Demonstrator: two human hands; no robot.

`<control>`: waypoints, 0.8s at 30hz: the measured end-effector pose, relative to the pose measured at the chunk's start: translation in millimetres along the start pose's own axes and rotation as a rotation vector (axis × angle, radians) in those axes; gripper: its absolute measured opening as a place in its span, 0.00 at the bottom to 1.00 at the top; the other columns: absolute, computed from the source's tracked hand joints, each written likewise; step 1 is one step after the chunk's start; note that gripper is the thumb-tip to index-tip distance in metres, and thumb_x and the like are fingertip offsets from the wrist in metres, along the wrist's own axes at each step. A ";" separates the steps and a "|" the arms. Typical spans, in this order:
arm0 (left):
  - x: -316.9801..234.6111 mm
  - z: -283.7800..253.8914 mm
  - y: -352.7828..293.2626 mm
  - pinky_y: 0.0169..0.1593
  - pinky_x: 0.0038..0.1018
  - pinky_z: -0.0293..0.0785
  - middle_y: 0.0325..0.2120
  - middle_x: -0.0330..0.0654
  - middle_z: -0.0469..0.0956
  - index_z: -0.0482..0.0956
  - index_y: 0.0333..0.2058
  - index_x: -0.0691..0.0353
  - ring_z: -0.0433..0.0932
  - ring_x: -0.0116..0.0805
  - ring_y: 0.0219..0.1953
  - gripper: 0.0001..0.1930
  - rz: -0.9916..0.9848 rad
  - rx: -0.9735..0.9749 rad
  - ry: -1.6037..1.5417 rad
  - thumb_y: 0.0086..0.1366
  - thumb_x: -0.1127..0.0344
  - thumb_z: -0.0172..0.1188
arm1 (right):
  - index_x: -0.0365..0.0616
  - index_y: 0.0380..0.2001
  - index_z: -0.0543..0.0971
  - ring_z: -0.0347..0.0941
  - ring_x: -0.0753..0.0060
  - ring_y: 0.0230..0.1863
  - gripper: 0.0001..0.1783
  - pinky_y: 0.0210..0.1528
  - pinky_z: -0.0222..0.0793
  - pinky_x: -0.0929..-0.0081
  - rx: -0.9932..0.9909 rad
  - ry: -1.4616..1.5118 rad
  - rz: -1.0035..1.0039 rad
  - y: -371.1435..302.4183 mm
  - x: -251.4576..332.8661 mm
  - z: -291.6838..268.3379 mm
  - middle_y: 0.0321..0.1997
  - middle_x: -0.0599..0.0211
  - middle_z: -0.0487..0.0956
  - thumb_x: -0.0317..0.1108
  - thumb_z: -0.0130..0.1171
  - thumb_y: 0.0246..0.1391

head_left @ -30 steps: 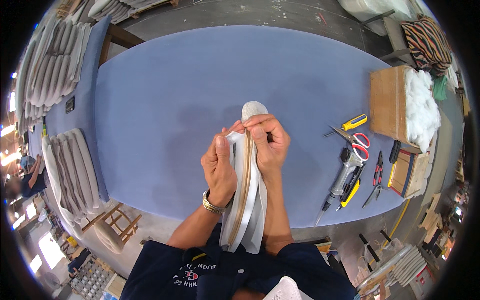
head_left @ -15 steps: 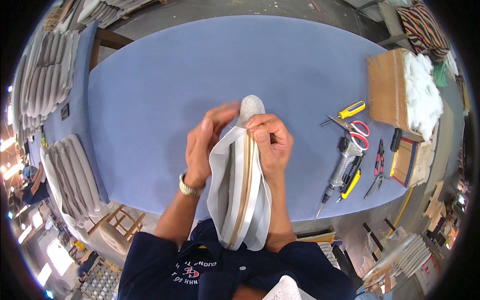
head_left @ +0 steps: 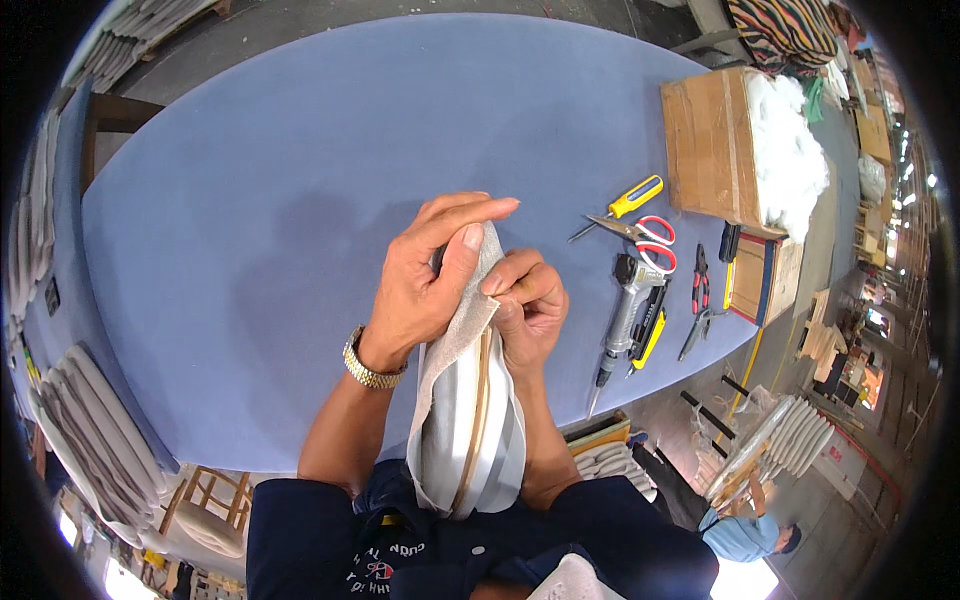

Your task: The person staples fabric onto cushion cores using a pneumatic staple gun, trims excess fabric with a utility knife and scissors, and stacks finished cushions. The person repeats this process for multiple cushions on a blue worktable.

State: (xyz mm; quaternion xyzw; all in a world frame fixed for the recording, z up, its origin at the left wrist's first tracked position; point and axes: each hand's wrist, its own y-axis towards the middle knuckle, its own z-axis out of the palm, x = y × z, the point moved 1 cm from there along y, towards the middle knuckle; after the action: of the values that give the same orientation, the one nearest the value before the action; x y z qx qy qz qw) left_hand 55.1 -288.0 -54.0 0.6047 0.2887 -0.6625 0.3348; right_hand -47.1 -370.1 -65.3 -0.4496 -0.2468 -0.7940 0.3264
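Observation:
I hold a grey fabric cover (head_left: pixel 445 375) upright over the table, its near end against my chest. White lining and a long tan strip, perhaps a zipper (head_left: pixel 478 410), run along its open side. My left hand (head_left: pixel 432 270) grips the far tip, thumb on the near face and fingers folded over the top. Beside it, the thumb and fingertips of my right hand (head_left: pixel 530 305) pinch the cover's edge at the upper end of the strip. A gold-coloured watch (head_left: pixel 372 362) is on my left wrist.
On the blue table (head_left: pixel 250 130), to the right, lie a yellow screwdriver (head_left: pixel 635 197), scissors (head_left: pixel 655 240), a grey power tool (head_left: pixel 628 310), a yellow cutter (head_left: pixel 648 340) and pliers (head_left: pixel 700 275). A cardboard box (head_left: pixel 708 145) holds white stuffing. A person in blue (head_left: pixel 740 535) is at lower right.
My left hand has closed on the cover's far tip, which stood uncovered before. Grey fabric now drapes along the left edge. The view has shifted, so the table and tools appear farther left.

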 end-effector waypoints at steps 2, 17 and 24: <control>-3.7 3.4 -1.2 0.56 0.36 0.73 0.51 0.49 0.80 0.83 0.54 0.61 0.77 0.41 0.54 0.16 -0.035 0.007 0.026 0.72 0.68 0.54 | 0.44 0.27 0.76 0.70 0.80 0.34 0.14 0.39 0.66 0.79 -0.004 0.005 -0.012 0.0 -0.3 -3.3 0.36 0.63 0.81 0.34 0.73 0.58; -10.8 15.9 -9.0 0.67 0.39 0.65 0.59 0.52 0.74 0.71 0.65 0.62 0.72 0.45 0.63 0.25 0.061 0.012 0.220 0.69 0.72 0.54 | 0.38 0.46 0.80 0.77 0.62 0.52 0.14 0.54 0.73 0.66 -0.149 -0.863 -0.091 8.2 57.3 -115.0 0.51 0.54 0.80 0.26 0.66 0.57; -10.8 21.4 -12.3 0.71 0.44 0.58 0.62 0.53 0.71 0.64 0.70 0.61 0.66 0.52 0.67 0.33 0.002 0.043 0.127 0.65 0.72 0.60 | 0.44 0.65 0.70 0.73 0.56 0.56 0.40 0.57 0.71 0.63 -0.317 -1.664 0.169 -33.5 57.2 -252.9 0.59 0.52 0.73 0.27 0.72 0.47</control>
State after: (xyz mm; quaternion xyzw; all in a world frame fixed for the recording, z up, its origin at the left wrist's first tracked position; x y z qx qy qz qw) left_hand 32.8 -296.3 -41.4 0.6529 0.2943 -0.6286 0.3033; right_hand -233.6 -538.2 -138.4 -0.9442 -0.2578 -0.2029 0.0299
